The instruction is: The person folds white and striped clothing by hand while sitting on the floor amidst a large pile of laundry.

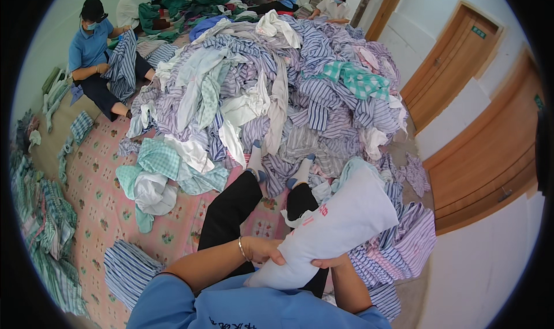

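Across my lap I hold a thick white cloth bundle (342, 225) that bears red writing. It slants from my waist up to the right, its wider end farthest from me. My left hand (266, 249) grips its left side near the lower end, thumb on top. From the right, my right hand (332, 262) grips it with the thumb over the cloth; its other fingers are mostly hidden underneath. Pale green cloth (357, 166) shows at the bundle's far end; whether it is part of the bundle I cannot tell.
A large heap of striped garments (259, 82) rises past my feet. Loose green and white cloths (160, 169) lie left of it. Folded striped stacks (130, 270) sit at my left, with more stacks (402, 242) at my right. Several people work around the heap, one person (93, 47) holding striped cloth.
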The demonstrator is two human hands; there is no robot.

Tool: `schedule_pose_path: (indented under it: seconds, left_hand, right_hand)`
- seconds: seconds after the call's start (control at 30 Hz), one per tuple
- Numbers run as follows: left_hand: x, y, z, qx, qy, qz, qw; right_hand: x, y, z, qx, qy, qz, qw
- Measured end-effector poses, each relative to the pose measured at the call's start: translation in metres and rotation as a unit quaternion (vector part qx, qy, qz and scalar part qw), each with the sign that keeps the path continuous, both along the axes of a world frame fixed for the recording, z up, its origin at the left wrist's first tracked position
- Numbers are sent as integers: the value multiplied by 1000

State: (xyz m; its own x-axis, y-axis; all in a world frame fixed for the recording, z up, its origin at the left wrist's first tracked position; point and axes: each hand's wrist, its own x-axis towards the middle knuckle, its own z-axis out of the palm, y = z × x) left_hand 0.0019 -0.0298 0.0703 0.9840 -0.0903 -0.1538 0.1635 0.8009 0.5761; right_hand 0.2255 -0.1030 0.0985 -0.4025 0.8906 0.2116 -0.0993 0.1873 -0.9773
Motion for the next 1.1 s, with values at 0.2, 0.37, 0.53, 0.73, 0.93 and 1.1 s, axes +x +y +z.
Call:
schedule_pose_path:
  seconds: [0.2,0.37,0.53,0.73,0.93,1.1]
  left_hand:
    - [28,6,18,63,-123,-95,986]
    - [26,5,43,145,-69,-61,985]
    - [10,21,89,511,48,-45,857]
    - [5,1,71,750,18,3,662]
    - [-5,-7,43,854,77,8,515]
    - [-11,2,17,886,124,61,443]
  right_hand:
    - [28,10,20,-33,-84,24,996]
    - [60,22,36,-175,-140,37,974]
    - [102,55,68,-312,-199,76,926]
    - [79,83,42,-398,-86,290,866]
    - [3,87,32,-354,-197,228,885]
    - [-26,94,39,-352,-106,146,919]
